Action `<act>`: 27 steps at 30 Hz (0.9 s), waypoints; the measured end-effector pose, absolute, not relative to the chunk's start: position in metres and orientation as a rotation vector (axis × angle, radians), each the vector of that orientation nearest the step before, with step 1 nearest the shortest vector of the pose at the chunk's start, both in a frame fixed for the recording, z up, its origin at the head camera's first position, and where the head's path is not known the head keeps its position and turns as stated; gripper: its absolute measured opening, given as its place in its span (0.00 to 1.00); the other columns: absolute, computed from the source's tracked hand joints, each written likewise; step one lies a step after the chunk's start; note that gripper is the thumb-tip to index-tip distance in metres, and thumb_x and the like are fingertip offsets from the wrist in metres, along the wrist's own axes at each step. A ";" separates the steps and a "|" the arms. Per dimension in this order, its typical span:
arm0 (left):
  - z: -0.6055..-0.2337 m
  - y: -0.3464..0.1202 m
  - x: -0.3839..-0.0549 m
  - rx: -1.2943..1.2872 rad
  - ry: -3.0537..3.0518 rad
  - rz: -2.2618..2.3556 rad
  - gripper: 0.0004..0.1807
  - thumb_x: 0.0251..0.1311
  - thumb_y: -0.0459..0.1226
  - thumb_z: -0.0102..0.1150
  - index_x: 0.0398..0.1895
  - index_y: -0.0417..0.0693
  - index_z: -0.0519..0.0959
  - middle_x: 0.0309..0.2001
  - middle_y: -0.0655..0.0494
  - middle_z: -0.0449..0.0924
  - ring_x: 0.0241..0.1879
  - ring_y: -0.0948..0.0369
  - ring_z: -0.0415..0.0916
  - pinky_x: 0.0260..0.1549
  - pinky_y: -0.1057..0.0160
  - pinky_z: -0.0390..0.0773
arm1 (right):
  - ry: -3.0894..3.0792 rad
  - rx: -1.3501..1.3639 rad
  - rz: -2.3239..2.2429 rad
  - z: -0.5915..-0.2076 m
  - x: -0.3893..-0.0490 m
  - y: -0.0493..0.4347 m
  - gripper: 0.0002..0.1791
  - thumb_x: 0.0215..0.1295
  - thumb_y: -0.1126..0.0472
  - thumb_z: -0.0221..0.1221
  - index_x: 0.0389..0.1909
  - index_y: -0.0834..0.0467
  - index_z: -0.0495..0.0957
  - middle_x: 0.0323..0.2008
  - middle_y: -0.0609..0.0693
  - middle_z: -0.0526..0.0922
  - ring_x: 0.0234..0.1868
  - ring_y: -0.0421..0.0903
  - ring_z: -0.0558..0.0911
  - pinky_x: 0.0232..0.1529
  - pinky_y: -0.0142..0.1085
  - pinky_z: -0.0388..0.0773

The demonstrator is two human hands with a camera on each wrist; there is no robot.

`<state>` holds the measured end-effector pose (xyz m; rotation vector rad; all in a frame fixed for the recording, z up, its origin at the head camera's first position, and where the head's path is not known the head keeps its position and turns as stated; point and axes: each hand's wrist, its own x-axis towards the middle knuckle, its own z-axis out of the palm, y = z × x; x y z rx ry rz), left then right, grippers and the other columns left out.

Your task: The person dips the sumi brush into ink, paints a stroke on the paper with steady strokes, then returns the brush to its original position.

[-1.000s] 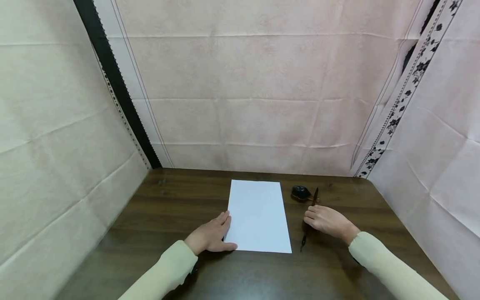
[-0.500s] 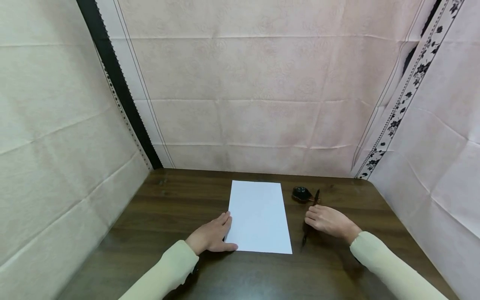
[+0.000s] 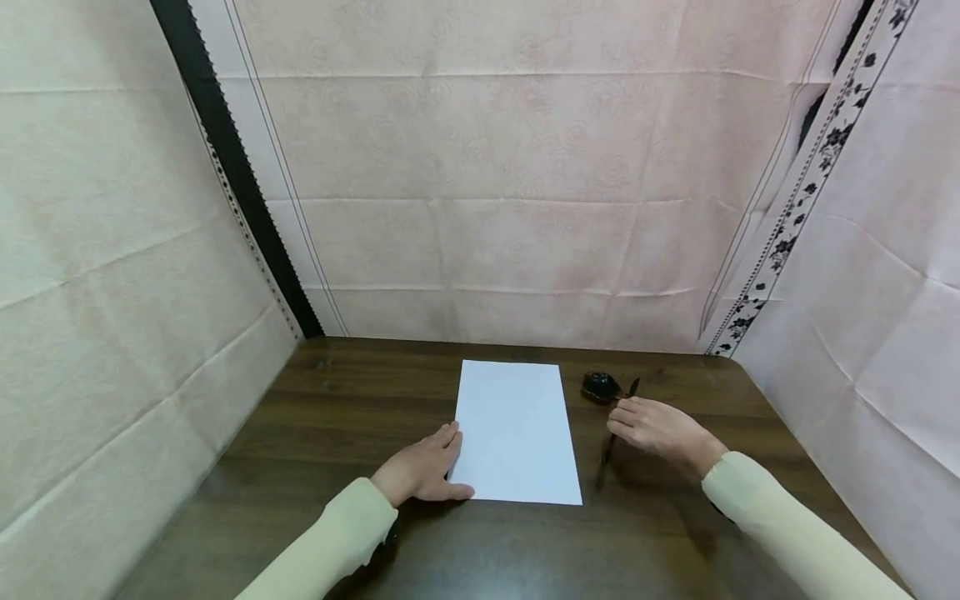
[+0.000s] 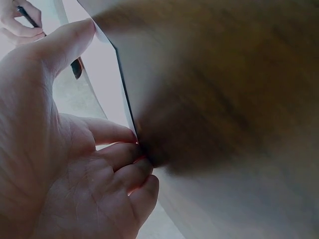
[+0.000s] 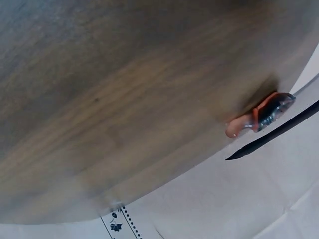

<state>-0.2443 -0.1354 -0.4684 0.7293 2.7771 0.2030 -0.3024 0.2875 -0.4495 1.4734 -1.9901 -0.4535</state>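
Observation:
A blank white sheet of paper (image 3: 517, 433) lies on the brown table. My left hand (image 3: 422, 467) rests on its lower left edge, thumb spread from the fingers; the left wrist view shows the thumb (image 4: 75, 42) and fingertips at that edge. To the right of the sheet, my right hand (image 3: 660, 433) pinches a slim dark pen-like stick (image 3: 606, 452), its lower end blurred. One pointed end of this dark stick (image 5: 274, 135) shows in the right wrist view, where my fingers are out of sight. Whether the stick touches the table I cannot tell.
Just beyond my right hand sits a small glossy black, rounded object (image 3: 601, 387) with an orange-brown narrow end; its kind is unclear. Pale cloth walls (image 3: 480, 208) enclose the table (image 3: 360, 392) at the back and both sides.
My right hand has shifted slightly toward the back of the table with the dark stick, nearer the black object. My left hand and the paper have stayed put.

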 end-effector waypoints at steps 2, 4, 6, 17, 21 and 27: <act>-0.469 -0.136 -0.245 0.730 2.778 0.197 0.54 0.56 0.66 0.55 0.75 0.38 0.53 0.78 0.43 0.46 0.77 0.50 0.48 0.72 0.51 0.60 | -1.974 1.475 -0.404 -0.448 -0.305 0.287 0.30 0.80 0.60 0.27 0.40 0.58 0.82 0.40 0.48 0.85 0.43 0.46 0.83 0.45 0.40 0.83; -0.469 -0.136 -0.246 0.730 2.778 0.195 0.54 0.56 0.66 0.55 0.75 0.38 0.53 0.77 0.43 0.46 0.77 0.51 0.48 0.72 0.51 0.60 | -1.965 1.475 -0.326 -0.445 -0.307 0.287 0.31 0.79 0.59 0.26 0.39 0.58 0.82 0.38 0.49 0.85 0.41 0.46 0.82 0.44 0.39 0.83; -0.469 -0.135 -0.246 0.732 2.777 0.193 0.54 0.56 0.66 0.55 0.75 0.38 0.53 0.78 0.43 0.46 0.77 0.51 0.48 0.72 0.51 0.60 | -1.980 1.465 -0.237 -0.439 -0.308 0.288 0.20 0.76 0.61 0.39 0.39 0.59 0.82 0.38 0.49 0.85 0.41 0.45 0.82 0.42 0.38 0.82; -0.467 -0.135 -0.247 0.742 2.777 0.187 0.54 0.56 0.66 0.55 0.74 0.38 0.53 0.77 0.43 0.47 0.77 0.51 0.48 0.72 0.51 0.59 | -2.027 1.278 0.135 -0.395 -0.308 0.292 0.12 0.52 0.67 0.66 0.40 0.62 0.82 0.39 0.50 0.84 0.40 0.44 0.81 0.41 0.35 0.79; -0.466 -0.135 -0.246 0.737 2.771 0.194 0.54 0.56 0.65 0.55 0.75 0.38 0.53 0.77 0.43 0.47 0.77 0.51 0.48 0.72 0.51 0.59 | -2.047 1.161 0.291 -0.385 -0.305 0.292 0.19 0.44 0.73 0.67 0.41 0.60 0.82 0.39 0.48 0.84 0.40 0.41 0.80 0.42 0.28 0.76; -0.467 -0.135 -0.246 0.738 2.769 0.180 0.54 0.56 0.66 0.55 0.75 0.38 0.53 0.77 0.43 0.47 0.77 0.50 0.48 0.72 0.51 0.59 | -2.040 0.973 0.431 -0.374 -0.307 0.293 0.15 0.49 0.73 0.66 0.40 0.59 0.83 0.38 0.49 0.86 0.39 0.42 0.82 0.44 0.22 0.75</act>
